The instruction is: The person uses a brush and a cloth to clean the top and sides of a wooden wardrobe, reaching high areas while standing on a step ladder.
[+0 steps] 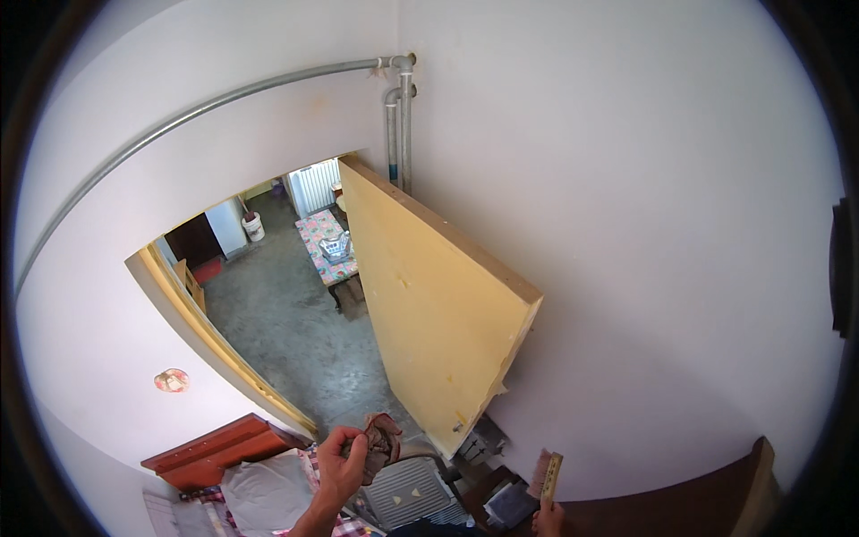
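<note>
My left hand [341, 463] is raised at the bottom centre, its fingers closed around a crumpled brown cloth [382, 448]. The cloth has a reddish edge and hangs over a grey ribbed chair [406, 491]. Low on the right, my right hand [549, 520] grips the handle of a brush [549, 475]; its pale pinkish bristles face left. Most of that hand is cut off by the lower edge. Beyond both hands stands a yellow door [429, 302], swung ajar, with a bare wooden top edge and a small metal lock part [458, 426] near its bottom.
A bed with a red-brown headboard [218, 450] and a grey pillow [268, 486] is at lower left. Grey pipes [221, 107] run along the wall above the doorway. Through it are a table with a patterned cloth [312, 231] and a white bucket [253, 228]. A dark wooden surface [644, 497] lies lower right.
</note>
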Tool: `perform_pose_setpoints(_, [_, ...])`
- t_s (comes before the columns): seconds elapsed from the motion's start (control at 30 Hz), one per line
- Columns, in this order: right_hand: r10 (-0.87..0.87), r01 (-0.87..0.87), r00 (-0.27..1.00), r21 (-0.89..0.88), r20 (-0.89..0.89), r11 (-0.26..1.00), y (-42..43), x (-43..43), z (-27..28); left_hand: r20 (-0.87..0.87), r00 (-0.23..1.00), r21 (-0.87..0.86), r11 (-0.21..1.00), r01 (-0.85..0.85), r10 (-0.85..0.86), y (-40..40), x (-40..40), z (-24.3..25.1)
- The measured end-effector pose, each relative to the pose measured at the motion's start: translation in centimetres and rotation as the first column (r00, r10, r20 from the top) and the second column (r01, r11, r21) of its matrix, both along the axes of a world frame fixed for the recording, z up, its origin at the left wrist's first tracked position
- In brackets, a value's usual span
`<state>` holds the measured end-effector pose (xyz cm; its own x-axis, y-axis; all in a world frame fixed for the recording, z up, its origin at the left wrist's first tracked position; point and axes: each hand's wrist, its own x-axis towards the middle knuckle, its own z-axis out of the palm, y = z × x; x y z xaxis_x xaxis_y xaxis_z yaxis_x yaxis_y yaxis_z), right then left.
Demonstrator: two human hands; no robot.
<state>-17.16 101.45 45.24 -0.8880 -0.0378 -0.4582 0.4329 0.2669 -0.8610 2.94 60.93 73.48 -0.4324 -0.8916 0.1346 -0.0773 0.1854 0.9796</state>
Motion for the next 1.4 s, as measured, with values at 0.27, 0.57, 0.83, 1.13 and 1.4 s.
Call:
perform_pose_setpoints(0.27, [-0.193, 0.138, 0.971, -0.329, -0.139, 0.934, -5.7, -1.7, 5.5, 0.141, 0.990, -0.233, 0.972, 0.037, -0.004, -0.2, -0.6, 0.5])
perform_pose_setpoints(0.57, [-0.148, 0.026, 0.960, -0.451, -0.237, 0.892, -12.5, -1.1, 21.9, 0.208, 0.978, -0.344, 0.938, 0.045, 0.029, 0.2, -0.4, 0.3])
perform_pose_setpoints(0.83, [-0.152, 0.025, 0.944, -0.396, -0.292, 0.918, -13.6, -0.1, 20.6, 0.096, 0.995, -0.179, 0.983, 0.048, -0.032, 1.4, -0.6, 0.5])
perform_pose_setpoints(1.13, [0.534, -0.264, 0.400, 0.464, -0.745, 0.846, -11.0, 0.5, 12.3, 0.112, 0.994, -0.189, 0.982, 0.016, 0.005, 1.4, -1.1, 0.6])
perform_pose_setpoints(1.4, [0.642, -0.558, 0.607, 0.324, -0.468, 0.764, -14.4, 2.5, 18.5, 0.165, 0.986, -0.182, 0.983, 0.027, 0.004, 1.7, -1.1, 0.5])
